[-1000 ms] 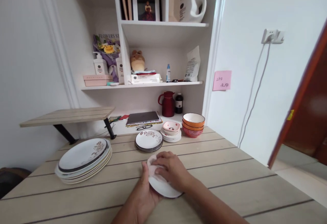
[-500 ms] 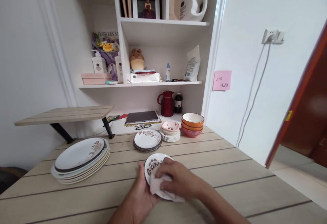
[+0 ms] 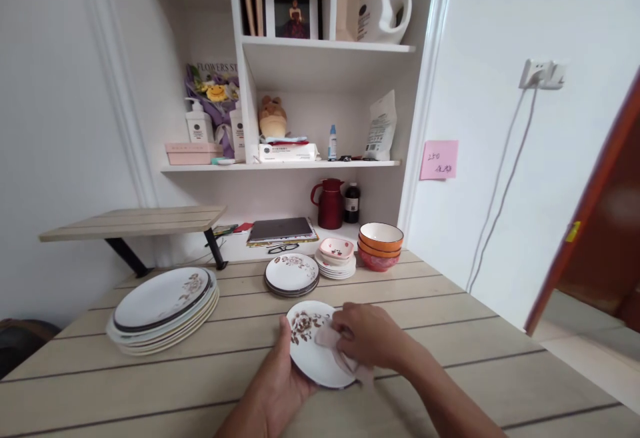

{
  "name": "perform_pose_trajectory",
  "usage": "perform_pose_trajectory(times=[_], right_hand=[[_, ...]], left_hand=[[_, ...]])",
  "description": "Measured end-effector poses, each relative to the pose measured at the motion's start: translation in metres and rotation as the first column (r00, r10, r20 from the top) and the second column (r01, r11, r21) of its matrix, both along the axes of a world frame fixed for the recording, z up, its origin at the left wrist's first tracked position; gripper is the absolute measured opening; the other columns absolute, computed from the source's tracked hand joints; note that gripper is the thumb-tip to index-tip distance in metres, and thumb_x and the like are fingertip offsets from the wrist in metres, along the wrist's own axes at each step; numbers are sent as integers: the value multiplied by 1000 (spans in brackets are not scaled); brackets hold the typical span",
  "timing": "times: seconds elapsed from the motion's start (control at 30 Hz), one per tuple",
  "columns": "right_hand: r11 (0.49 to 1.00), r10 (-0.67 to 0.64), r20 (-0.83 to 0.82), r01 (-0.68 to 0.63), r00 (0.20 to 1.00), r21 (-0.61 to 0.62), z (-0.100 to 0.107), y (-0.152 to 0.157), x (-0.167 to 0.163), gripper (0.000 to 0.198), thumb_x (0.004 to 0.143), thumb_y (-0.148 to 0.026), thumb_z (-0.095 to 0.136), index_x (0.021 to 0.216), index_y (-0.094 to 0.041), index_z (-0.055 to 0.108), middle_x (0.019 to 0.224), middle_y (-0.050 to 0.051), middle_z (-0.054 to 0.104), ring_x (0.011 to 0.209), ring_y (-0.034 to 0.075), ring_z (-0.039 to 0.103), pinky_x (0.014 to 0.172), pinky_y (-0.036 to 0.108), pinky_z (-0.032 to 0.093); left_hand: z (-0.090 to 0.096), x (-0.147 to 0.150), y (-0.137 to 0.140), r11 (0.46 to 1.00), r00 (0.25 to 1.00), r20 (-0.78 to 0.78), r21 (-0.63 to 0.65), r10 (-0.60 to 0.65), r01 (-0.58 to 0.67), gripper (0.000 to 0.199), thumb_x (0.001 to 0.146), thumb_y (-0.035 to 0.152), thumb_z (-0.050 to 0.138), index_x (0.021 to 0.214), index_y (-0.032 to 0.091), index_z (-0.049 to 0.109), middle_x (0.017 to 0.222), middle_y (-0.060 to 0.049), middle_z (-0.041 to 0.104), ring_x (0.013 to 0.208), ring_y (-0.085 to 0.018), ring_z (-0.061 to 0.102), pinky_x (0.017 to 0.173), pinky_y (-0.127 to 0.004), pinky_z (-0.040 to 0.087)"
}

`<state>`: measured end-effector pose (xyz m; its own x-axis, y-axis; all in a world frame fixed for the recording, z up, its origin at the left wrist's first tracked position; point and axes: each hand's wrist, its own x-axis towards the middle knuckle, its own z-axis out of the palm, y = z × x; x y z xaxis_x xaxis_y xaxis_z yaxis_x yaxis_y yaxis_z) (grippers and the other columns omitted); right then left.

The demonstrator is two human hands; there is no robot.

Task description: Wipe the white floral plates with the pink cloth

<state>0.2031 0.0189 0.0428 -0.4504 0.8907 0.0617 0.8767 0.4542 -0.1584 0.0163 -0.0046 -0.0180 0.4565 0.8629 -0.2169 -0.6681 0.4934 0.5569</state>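
A white plate with brown flowers and a dark rim is tilted above the table near the front. My left hand grips its left edge, thumb on the rim and fingers underneath, partly hidden. Over the plate's right side, my right hand is closed on a pale pink cloth, which lies against the plate's face. The cloth's lower end is blurred. Just behind stands a short stack of matching dark-rimmed plates.
Left on the slatted table is a stack of large plates. Small dishes and orange and red bowls stand at the back, before a laptop and a red jug. A raised wooden shelf overhangs the left rear.
My right hand has moved the cloth to the right across the plate, uncovering more of the flowers and the white middle. My left hand keeps its hold. The view has shifted slightly.
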Motion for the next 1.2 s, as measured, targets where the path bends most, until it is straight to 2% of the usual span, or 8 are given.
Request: perform_pose_trajectory(times=[0.07,0.17,0.3,0.47,0.63,0.8,1.0,1.2], right_hand=[[995,88,17,-88,996,-46,4,-9,0,16,71,-28,60,84,-23,68,83,3,66,75,19,58,60,27,33],[971,218,-200,-234,955,-57,-1,-16,-13,22,71,-27,63,93,-25,66,91,1,63,80,16,57,67,25,37],[958,286,-463,-262,839,118,-17,-6,-38,29,74,-18,62,101,-27,65,108,2,58,98,16,54,85,26,38],[975,108,-355,-29,929,220,-18,12,-38,29,83,-23,55,109,-34,64,117,4,56,107,22,52,90,36,34],[987,-114,-136,128,984,99,-10,10,-12,25,83,-29,51,105,-25,63,100,7,62,85,21,61,68,29,37],[998,50,-18,-50,999,31,-7,-9,-1,14,72,-22,56,84,-22,63,86,5,64,77,21,60,61,28,34],[960,277,-430,-269,859,79,-12,-7,-26,33,71,-15,59,103,-25,62,105,3,57,93,17,56,80,26,41],[966,168,-403,-67,900,251,-20,15,-38,29,81,-20,57,107,-30,64,108,4,58,101,21,53,89,33,37]], left_hand=[[1,-1,-1,1000,999,32,13,-26,26,64,85,60,42,132,16,48,119,-15,64,113,-28,58,97,-45,40],[6,-1,-5,996,991,99,45,-86,82,69,84,64,37,132,16,48,119,-16,64,112,-28,58,99,-45,39],[11,1,-9,994,987,128,73,-96,88,68,84,63,38,132,16,48,117,-15,65,113,-27,58,101,-43,37],[9,2,-9,998,998,70,55,-5,1,66,82,60,45,134,19,45,121,-14,63,118,-27,54,102,-44,36],[3,1,-5,995,1000,31,96,-2,-1,63,85,55,46,135,16,44,125,-16,61,122,-27,51,104,-44,35],[5,0,-6,995,997,53,92,-48,43,67,84,60,42,134,17,45,125,-16,61,120,-29,52,103,-47,35],[10,2,-13,991,996,59,121,-66,59,68,82,61,44,133,17,47,119,-15,64,115,-28,56,103,-45,35],[13,4,-12,992,1000,-5,129,-9,9,60,84,54,48,131,16,49,119,-14,65,113,-25,58,102,-41,38]])
